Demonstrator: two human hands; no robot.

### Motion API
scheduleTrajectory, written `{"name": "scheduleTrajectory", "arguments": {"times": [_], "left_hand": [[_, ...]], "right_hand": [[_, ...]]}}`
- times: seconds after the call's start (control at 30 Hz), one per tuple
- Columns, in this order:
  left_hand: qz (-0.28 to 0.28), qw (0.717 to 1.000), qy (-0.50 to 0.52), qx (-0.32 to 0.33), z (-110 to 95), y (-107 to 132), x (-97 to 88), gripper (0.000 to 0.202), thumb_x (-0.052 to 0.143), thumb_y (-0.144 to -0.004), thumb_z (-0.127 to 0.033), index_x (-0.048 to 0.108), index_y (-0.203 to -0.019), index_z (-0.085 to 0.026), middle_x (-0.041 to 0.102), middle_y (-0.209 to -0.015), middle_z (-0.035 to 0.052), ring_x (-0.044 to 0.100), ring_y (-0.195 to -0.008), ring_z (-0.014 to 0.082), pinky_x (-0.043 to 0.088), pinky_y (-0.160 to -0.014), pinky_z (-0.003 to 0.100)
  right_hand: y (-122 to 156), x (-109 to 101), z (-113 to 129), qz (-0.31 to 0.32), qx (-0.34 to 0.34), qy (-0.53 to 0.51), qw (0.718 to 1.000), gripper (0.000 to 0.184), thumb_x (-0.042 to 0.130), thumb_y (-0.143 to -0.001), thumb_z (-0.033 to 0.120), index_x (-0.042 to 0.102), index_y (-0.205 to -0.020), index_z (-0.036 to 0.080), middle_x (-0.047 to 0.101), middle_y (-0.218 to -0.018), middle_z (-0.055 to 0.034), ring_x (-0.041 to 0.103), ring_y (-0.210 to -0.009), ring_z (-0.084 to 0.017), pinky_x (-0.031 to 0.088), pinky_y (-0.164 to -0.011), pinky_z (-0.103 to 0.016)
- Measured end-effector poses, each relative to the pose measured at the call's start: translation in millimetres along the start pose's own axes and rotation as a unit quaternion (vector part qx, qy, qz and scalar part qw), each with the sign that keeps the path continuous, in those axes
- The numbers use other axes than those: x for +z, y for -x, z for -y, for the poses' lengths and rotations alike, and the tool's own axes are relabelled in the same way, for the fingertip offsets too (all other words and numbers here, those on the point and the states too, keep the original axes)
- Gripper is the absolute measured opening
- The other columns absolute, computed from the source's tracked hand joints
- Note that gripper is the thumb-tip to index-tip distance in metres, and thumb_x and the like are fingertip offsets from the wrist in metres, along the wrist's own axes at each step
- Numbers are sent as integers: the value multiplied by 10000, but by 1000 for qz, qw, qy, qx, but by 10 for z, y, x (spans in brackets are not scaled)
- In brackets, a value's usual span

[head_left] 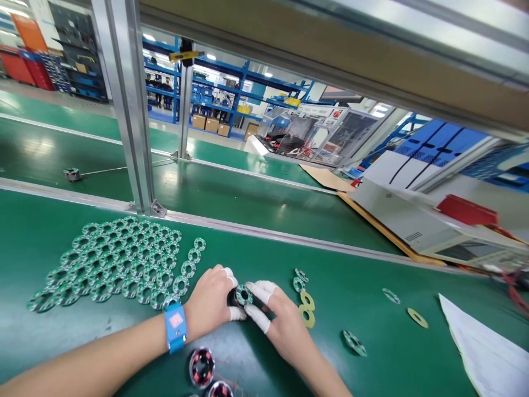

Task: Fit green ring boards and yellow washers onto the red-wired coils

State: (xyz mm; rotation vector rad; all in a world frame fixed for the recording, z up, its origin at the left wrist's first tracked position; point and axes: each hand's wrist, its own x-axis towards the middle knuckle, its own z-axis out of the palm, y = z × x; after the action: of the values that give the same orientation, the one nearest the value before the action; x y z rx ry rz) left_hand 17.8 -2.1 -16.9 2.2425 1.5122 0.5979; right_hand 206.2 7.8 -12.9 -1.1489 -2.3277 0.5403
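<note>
In the head view, my left hand (211, 295), with white finger cots and a blue wrist strap (176, 327), grips a small dark round part whose face carries a green ring-shaped circuit board (248, 299). From the other side, my right hand (283, 317) pinches the same board's edge between white-covered fingertips. The fingers hide much of the dark part. Close below my hands lie copper-wound motor stators (202, 366), partly cut off by the frame. Left of my left wrist, many ring circuit boards (132, 289) lie in overlapping rows, with a shorter column (188, 269) beside them.
Right of my hands are two ring boards, yellow rings (306, 317), a tilted ring board (354, 343) and white paper (487, 347). A metal post (134, 121) and rail (268, 237) border the green bench. Behind, a wound part (73, 175) rests on the green belt.
</note>
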Motion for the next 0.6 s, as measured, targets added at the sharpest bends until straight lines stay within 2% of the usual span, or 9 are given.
{"name": "scheduleTrajectory", "arguments": {"times": [0.13, 0.23, 0.4, 0.6], "left_hand": [[5, 1000, 0, -9, -2, 0, 15, 353, 620, -757, -523, 599, -778, -171, 589, -866, 50, 489, -850, 218, 361, -715, 325], [7, 1000, 0, -11, 0, -6, 25, 352, 628, -751, -523, 599, -766, -173, 591, -861, 48, 488, -851, 217, 359, -720, 322], [6, 1000, -4, -12, -2, -12, 27, 347, 663, -723, -512, 597, -752, -173, 594, -862, 42, 490, -845, 215, 362, -717, 320], [10, 1000, -1, -15, -3, -9, 8, 350, 716, -676, -485, 608, -794, -174, 594, -874, 40, 493, -861, 218, 368, -725, 316]], "right_hand": [[26, 1, -14, -30, -37, 52, 998, 284, 553, -844, 286, 642, -1107, 224, 662, -948, -102, 615, -863, -240, 542, -722, -353], [25, -3, -14, -36, -46, 55, 997, 280, 545, -849, 278, 643, -1103, 212, 662, -942, -106, 616, -854, -239, 543, -717, -351], [11, 4, 2, -16, -27, 20, 999, 281, 524, -849, 257, 647, -1093, 192, 656, -904, -102, 598, -728, -208, 533, -618, -325], [-27, -22, 21, 5, 7, -20, 1000, 277, 542, -819, 272, 657, -1063, 209, 659, -935, -90, 599, -763, -206, 530, -661, -330]]}}
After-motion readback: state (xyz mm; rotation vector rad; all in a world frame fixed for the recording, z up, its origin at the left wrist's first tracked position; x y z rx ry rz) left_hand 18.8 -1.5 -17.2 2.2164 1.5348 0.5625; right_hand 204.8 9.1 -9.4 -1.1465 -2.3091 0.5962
